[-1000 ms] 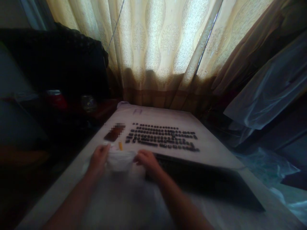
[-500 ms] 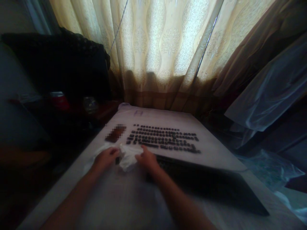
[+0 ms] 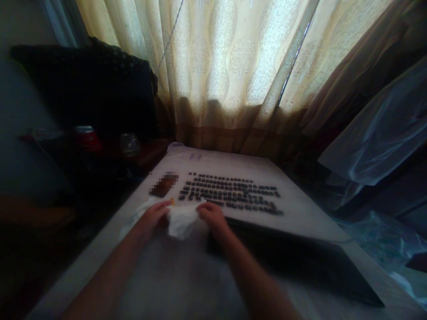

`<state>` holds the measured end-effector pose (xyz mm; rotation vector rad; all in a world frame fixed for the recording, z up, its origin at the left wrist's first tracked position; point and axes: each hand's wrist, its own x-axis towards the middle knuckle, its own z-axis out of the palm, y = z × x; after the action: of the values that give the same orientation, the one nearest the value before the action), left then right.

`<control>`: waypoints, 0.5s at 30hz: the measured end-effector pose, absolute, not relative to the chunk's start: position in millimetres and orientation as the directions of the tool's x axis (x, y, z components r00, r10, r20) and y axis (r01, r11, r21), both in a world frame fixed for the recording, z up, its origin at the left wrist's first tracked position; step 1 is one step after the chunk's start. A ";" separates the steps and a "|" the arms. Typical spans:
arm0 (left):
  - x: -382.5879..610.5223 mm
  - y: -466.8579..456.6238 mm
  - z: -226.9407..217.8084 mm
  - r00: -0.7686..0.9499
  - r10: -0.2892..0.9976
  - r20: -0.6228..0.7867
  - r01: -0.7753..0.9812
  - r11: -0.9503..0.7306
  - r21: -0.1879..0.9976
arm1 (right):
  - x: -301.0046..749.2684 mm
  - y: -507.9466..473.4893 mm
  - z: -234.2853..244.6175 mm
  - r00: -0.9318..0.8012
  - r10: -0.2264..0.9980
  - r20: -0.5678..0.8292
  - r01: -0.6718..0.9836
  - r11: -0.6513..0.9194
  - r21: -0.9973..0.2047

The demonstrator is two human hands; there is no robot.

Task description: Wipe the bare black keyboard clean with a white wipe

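Observation:
A crumpled white tissue (image 3: 183, 222) hangs between my two hands above the near part of the table. My left hand (image 3: 154, 218) is closed on its left edge, with a small yellow-orange spot at the fingertips that I cannot make out. Pinching the right upper corner is my right hand (image 3: 213, 217). Just beyond the hands, black keycaps (image 3: 223, 187) lie in keyboard-like rows. A black keyboard base (image 3: 293, 258) sits beside and under my right forearm. More white crumpled material (image 3: 136, 218) lies left of my left hand.
A blurred-out brown object (image 3: 164, 184) lies left of the keycaps on the pale-covered table (image 3: 230, 159). At the left stand a dark screen (image 3: 100, 93), a red can (image 3: 87, 138) and a glass jar (image 3: 130, 144). Clear plastic (image 3: 383, 242) lies at the right, below hanging clothes.
My right hand has closed from a pointing pose onto the tissue, which is now stretched between both hands. A dark keycap near my left hand is no longer visible. The view has shifted slightly.

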<state>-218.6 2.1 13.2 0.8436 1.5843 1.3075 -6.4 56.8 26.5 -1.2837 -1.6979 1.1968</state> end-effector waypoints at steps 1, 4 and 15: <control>-218.1 -1.0 13.4 -0.374 0.897 -0.236 -0.083 0.221 0.972 | -8.4 55.5 24.9 -0.264 0.964 -0.006 0.276 0.069 -0.959; -212.4 -5.6 14.4 -0.388 0.876 -0.287 -0.198 0.225 0.954 | -17.3 48.3 21.8 -0.237 0.971 -0.009 0.148 0.028 -0.989; -210.0 -3.7 23.5 -0.396 0.887 -0.236 -0.223 0.157 0.962 | -2.8 47.3 25.8 -0.234 0.971 -0.057 0.098 -0.035 -0.995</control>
<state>-210.0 -3.7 23.5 0.6832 1.4564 1.4343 -2.8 47.3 25.8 -1.1911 -1.4333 1.3748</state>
